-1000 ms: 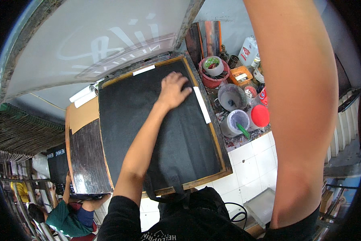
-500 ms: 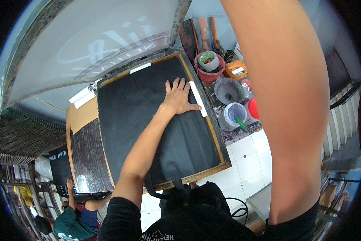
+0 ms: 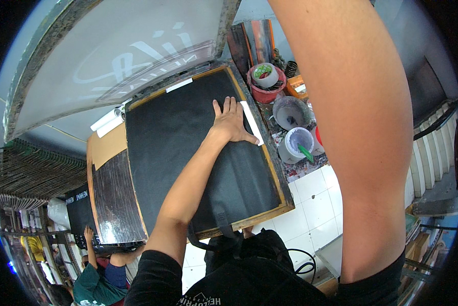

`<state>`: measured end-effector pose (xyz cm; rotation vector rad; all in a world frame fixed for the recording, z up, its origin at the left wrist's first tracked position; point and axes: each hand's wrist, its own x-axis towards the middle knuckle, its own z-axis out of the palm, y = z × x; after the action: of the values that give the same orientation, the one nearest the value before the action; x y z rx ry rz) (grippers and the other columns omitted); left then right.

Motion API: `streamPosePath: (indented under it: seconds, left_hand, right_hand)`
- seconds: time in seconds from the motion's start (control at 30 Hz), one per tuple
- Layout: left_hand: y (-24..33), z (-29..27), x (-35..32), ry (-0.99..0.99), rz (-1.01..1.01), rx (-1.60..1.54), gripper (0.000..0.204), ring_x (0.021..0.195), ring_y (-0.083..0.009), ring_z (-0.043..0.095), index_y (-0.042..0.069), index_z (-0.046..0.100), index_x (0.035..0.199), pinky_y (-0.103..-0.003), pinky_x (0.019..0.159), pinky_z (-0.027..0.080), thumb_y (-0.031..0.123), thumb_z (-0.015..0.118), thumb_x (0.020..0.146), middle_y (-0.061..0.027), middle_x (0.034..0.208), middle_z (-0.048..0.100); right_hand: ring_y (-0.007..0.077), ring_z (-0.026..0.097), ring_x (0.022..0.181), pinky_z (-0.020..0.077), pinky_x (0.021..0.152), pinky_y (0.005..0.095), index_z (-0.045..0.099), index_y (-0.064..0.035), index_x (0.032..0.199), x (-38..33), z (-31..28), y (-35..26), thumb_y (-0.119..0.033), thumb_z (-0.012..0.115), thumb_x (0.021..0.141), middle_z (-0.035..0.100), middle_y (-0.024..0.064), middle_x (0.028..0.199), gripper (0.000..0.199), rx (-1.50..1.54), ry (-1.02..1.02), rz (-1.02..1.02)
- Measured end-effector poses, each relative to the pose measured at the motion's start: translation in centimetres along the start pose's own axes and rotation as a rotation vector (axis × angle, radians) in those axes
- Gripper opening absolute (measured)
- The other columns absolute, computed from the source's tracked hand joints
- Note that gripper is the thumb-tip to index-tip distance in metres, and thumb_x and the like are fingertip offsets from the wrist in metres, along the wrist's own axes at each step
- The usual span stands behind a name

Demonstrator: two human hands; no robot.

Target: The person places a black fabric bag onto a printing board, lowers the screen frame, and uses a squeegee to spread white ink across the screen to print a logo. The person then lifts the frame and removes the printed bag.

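Note:
A black fabric bag [image 3: 188,153] lies spread flat on a wooden-edged board [image 3: 269,168], its handles hanging off the near edge. My left hand [image 3: 231,122] presses flat on the fabric near the board's right side, fingers together and pointing away, thumb beside a white tape strip [image 3: 252,130]. My right arm [image 3: 346,127] rises steeply past the camera and my right hand is out of the picture. A large mesh screen in a dark frame [image 3: 111,61] stands tilted up behind the board.
Right of the board stand a red bucket with a tape roll [image 3: 264,81], a grey bowl [image 3: 289,111] and a white cup with a green stick [image 3: 297,145]. A second board with a glossy black sheet [image 3: 111,199] lies left. Another person [image 3: 96,275] works at lower left.
My left hand has slid a little to the right across the fabric, up to the white tape strip. The right arm stays raised.

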<state>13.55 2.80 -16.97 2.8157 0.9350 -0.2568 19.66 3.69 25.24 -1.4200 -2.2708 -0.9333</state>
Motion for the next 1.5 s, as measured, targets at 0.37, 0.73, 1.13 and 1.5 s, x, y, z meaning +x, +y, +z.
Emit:
streamPosePath:
  seconds: [0.37, 0.73, 1.13, 1.5]
  left_hand:
    - [-1.2, -0.9, -0.2, 0.013, -0.057, -0.115, 0.139, 0.157, -0.0405, 0.010, -0.009, 0.023, 0.157, -0.065, 0.123, 0.003, 0.084, 0.069, 0.065, -0.0297, 0.166, 0.017]
    - [-15.9, -0.6, 2.5, 0.186, -0.482, -0.196, 0.116, 0.158, -0.0380, 0.005, 0.007, 0.017, 0.164, -0.065, 0.123, 0.004, 0.085, 0.047, 0.085, -0.0219, 0.171, 0.003]
    - [-15.8, 0.1, 3.4, 0.085, -0.526, -0.183, 0.116, 0.159, -0.0340, -0.004, 0.014, 0.014, 0.165, -0.071, 0.120, -0.003, 0.090, 0.042, 0.083, -0.0169, 0.172, -0.003]
    - [-16.1, -0.7, 3.8, 0.094, -0.546, -0.200, 0.115, 0.159, -0.0344, -0.001, 0.012, 0.017, 0.165, -0.070, 0.119, -0.004, 0.089, 0.043, 0.083, -0.0192, 0.172, 0.003]
  right_hand:
    - [0.0388, 0.070, 0.106, 0.0536, 0.093, 0.0476, 0.076, -0.0105, 0.116, -0.2, -0.5, -0.1, -0.022, 0.058, 0.093, 0.071, 0.0222, 0.118, 0.031, -0.020, 0.002, -0.039]
    - [0.0346, 0.068, 0.112, 0.0518, 0.097, 0.0461, 0.074, -0.0172, 0.124, -2.5, -2.2, -1.6, -0.026, 0.054, 0.097, 0.069, 0.0182, 0.127, 0.035, 0.122, -0.090, 0.125]
    - [0.0347, 0.068, 0.112, 0.0510, 0.098, 0.0468, 0.074, -0.0166, 0.124, -2.0, -3.3, -1.0, -0.025, 0.054, 0.097, 0.070, 0.0182, 0.127, 0.035, 0.230, -0.179, 0.183]
    - [0.0350, 0.069, 0.111, 0.0513, 0.097, 0.0470, 0.075, -0.0163, 0.122, -3.1, -2.8, -0.8, -0.025, 0.055, 0.096, 0.071, 0.0190, 0.124, 0.034, 0.239, -0.063, 0.111]
